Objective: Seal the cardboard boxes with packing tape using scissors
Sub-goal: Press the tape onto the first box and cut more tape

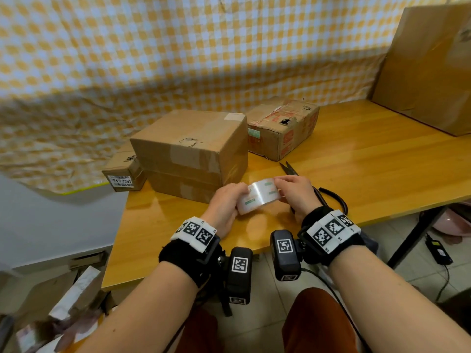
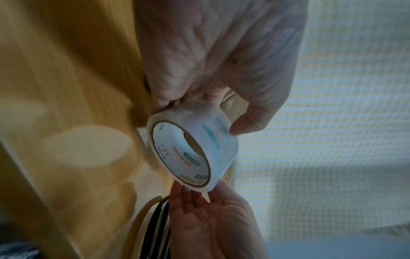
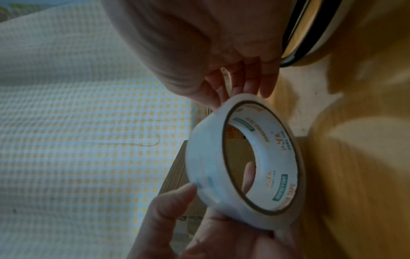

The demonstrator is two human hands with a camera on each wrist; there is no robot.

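Note:
A roll of clear packing tape [image 1: 258,196] with green print is held above the wooden table, between both hands. My left hand [image 1: 240,197] grips its left side; the thumb [image 2: 250,122] lies on the outer face of the tape roll [image 2: 193,152]. My right hand [image 1: 280,186] pinches the right rim, its fingertips [image 3: 244,87] on the tape roll [image 3: 244,157]. Black scissors [image 1: 289,169] lie on the table just behind my right hand, blades pointing away. A closed brown box [image 1: 193,151] stands right behind the roll.
A worn box with red print [image 1: 283,128] sits behind the scissors. A small labelled box [image 1: 125,174] is at the table's left edge, and a large box [image 1: 433,64] stands far right. A checked cloth [image 1: 153,59] hangs behind the table [image 1: 369,154].

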